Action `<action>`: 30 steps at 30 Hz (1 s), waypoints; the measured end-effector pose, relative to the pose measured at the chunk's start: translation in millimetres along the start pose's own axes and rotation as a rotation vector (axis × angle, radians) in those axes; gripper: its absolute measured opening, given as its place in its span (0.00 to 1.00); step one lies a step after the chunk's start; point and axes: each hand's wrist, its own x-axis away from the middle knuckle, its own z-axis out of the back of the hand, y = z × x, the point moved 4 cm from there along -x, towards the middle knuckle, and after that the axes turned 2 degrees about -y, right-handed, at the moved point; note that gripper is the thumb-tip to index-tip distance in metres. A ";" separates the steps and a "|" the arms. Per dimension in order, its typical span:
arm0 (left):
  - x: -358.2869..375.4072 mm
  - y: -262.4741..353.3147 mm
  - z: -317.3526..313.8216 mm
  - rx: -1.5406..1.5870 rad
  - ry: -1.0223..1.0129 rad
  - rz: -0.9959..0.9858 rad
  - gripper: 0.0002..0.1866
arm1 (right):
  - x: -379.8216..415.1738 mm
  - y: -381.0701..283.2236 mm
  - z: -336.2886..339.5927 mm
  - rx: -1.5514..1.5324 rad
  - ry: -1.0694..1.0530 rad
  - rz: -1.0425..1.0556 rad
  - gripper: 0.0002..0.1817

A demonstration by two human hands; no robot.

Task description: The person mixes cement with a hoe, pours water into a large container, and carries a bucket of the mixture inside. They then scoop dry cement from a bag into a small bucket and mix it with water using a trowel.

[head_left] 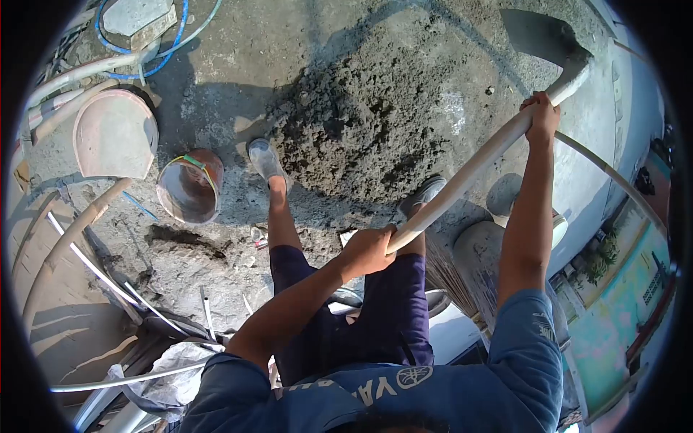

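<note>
Hoe, one only, with long pale wooden shaft and broad dark metal blade, slanting from before the right thigh to the far right. Gripped in two hands: left hand wrapped around the butt end, right hand clenched on the shaft close to the blade. Ahead, one wide heap of crumbly dark-grey mix. Two grey shoes, one at its left edge, one at its near edge. Farther left, one round reddish-brown bucket and one pale, pink-rimmed panel.
</note>
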 end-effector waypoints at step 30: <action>0.0 -87.8 38.0 0.118 0.025 -0.012 0.14 | 121.3 -112.2 -105.1 -0.190 -0.126 0.204 0.19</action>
